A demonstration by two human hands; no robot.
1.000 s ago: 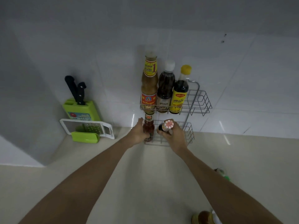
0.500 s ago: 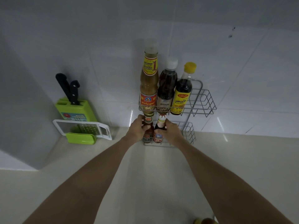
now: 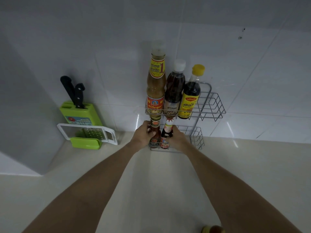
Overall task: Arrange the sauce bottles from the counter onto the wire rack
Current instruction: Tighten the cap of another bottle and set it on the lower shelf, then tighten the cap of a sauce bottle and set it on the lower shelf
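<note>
while both our arms reach forward over the pale counter [image 3: 159, 190], we are seating two small sauce bottles side by side on the lower shelf of the wire rack [image 3: 196, 137], which stands against the tiled wall. our left hand [image 3: 143, 135] is curled around the red chili bottle [image 3: 154, 132], thumb across its front. our right hand [image 3: 177, 139] is wrapped around the white-necked bottle [image 3: 167, 133] just beside it; the two bottles look to be touching or nearly so. on the upper shelf three taller bottles stand upright in a row: a tan sauce bottle [image 3: 155, 84], a dark bottle with a white cap [image 3: 174, 91] and a yellow-capped bottle [image 3: 191, 96]. to do this step well, we judge that each base should sit flat on the wires before we let go, with the caps kept clear of the shelf above. another bottle top [image 3: 212, 229] shows at the bottom edge, so more may remain. a green knife block [image 3: 80, 113] and a grater [image 3: 87, 133] sit well apart to the left.
</note>
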